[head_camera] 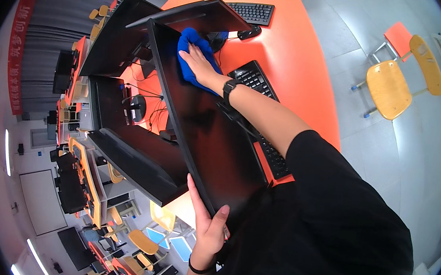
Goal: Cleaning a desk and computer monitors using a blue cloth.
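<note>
My right hand [200,63], with a black watch on its wrist, presses a bunched blue cloth [185,71] flat against the dark glossy screen of a computer monitor [219,149]. My left hand [211,229] grips the same monitor's edge at its near end, thumb on the screen side and a finger along the back. A black band circles that wrist. Beside the screen, partly hidden by my right arm, a black keyboard [253,78] rests on the orange desk [307,74].
Another monitor [201,16] adjoins this one at the far end, with a keyboard [253,13] and mouse [249,32] before it. More monitors [137,161] stand behind, around tangled cables [158,111]. A wooden chair [389,88] stands on the tiled floor.
</note>
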